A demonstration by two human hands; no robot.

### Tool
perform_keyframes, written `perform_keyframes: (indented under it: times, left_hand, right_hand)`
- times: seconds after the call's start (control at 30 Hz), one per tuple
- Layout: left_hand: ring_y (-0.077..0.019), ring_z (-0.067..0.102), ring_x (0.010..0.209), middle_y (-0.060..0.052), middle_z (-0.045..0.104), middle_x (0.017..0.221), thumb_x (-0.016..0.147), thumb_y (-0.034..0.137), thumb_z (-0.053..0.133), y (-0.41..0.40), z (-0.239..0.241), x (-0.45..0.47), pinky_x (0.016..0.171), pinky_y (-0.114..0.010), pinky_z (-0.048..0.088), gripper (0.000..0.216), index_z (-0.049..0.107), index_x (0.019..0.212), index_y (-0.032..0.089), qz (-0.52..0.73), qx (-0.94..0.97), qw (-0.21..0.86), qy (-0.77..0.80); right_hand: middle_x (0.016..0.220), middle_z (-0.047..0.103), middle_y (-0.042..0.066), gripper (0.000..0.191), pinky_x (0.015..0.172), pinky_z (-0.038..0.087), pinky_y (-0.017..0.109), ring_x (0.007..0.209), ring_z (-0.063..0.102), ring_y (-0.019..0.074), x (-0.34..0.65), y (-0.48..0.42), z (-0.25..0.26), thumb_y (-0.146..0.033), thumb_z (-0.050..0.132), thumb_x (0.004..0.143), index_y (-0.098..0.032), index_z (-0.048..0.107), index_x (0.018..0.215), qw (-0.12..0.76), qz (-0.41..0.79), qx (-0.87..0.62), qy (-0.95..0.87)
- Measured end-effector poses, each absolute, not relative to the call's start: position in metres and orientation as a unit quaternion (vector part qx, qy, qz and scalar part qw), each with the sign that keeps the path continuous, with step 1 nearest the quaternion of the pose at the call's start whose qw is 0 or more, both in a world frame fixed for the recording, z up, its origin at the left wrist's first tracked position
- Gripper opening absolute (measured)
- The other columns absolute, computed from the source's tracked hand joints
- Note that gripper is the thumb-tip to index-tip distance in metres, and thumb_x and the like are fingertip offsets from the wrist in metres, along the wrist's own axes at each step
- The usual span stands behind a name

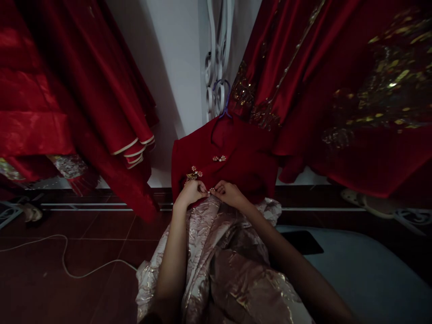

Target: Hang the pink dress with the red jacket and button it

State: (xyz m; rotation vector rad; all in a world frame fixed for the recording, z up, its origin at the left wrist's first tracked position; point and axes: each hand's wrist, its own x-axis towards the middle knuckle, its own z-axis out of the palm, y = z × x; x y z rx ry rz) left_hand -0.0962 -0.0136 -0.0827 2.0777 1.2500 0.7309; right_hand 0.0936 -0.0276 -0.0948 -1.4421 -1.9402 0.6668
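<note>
A red garment (199, 150) hangs from a purple hanger (227, 105), with shiny pinkish-silver fabric (205, 229) spreading below it. My left hand (193, 192) and my right hand (228, 193) meet at the lower front of the red part. Fingertips of both are pinched around a small beaded clasp (210, 191), partly hidden by the fingers. Higher on the chest sits another beaded clasp (219, 158). A flower-shaped beaded ornament (196, 172) with a gold piece lies just above my left hand.
Red clothes hang on the left (101, 90) and on the right (270, 58), the right ones with gold sequins. A white scrolled metal frame (219, 58) stands behind the hanger. A dark phone-like slab (302, 242) rests on a pale surface (364, 270). A white cable (67, 265) crosses the tiled floor.
</note>
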Motion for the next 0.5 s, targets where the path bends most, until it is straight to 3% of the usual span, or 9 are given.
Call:
perform_keyframes:
  times: [0.23, 0.5]
  left_hand:
    - [-0.011, 0.057, 0.063, -0.001, 0.066, 0.069, 0.062, 0.021, 0.066, -0.013, -0.087, -0.096, 0.062, -0.021, 0.041, 0.01, 0.062, 0.069, 0.015, 0.267, 0.796, 0.266, 0.473]
    - [-0.0111, 0.057, 0.062, -0.002, 0.065, 0.068, 0.062, 0.025, 0.069, -0.014, -0.081, -0.097, 0.059, -0.021, 0.042, 0.014, 0.062, 0.067, 0.014, 0.278, 0.79, 0.281, 0.468]
  right_hand:
    - [0.071, 0.067, 0.002, 0.015, 0.062, 0.05, 0.022, 0.068, 0.065, 0.0127, 0.091, -0.029, -0.098, -0.025, 0.067, 0.069, -0.017, 0.055, 0.073, 0.338, 0.296, -0.52, -0.727]
    - [0.071, 0.066, 0.003, 0.016, 0.067, 0.052, 0.024, 0.068, 0.064, 0.0115, 0.09, -0.024, -0.106, -0.024, 0.067, 0.068, -0.015, 0.057, 0.076, 0.379, 0.349, -0.503, -0.694]
